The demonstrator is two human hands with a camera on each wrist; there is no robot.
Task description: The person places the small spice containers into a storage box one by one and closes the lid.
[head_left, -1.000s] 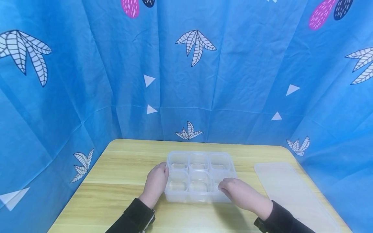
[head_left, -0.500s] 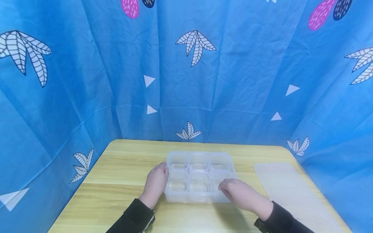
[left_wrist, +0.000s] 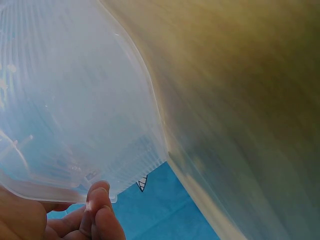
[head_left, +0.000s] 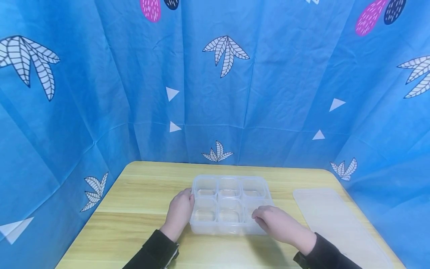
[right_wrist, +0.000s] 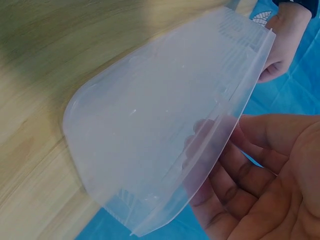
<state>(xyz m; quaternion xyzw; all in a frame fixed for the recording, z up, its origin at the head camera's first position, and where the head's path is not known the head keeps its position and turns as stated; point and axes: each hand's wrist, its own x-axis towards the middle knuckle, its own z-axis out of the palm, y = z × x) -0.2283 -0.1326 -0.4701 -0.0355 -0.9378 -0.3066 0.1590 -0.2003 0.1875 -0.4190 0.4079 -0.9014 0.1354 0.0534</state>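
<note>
Left hand [head_left: 180, 211]: fingers hooked round the six-compartment plastic box [head_left: 231, 228]'s left rim
Right hand [head_left: 277, 224]: pinching its near wall
Lid [head_left: 339, 220]: just flat, off right

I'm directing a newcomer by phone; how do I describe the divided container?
On the wood-grained table, find what the left hand and right hand grip: a translucent container. Unlike the flat sheet to its right, it has six compartments in two rows of three.

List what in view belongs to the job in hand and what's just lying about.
In the job:
clear compartment box, gripped by both
left hand
right hand

Lying about or backdrop:
flat translucent panel, untouched, perhaps a lid
wood-grain table
blue patterned curtain
</note>
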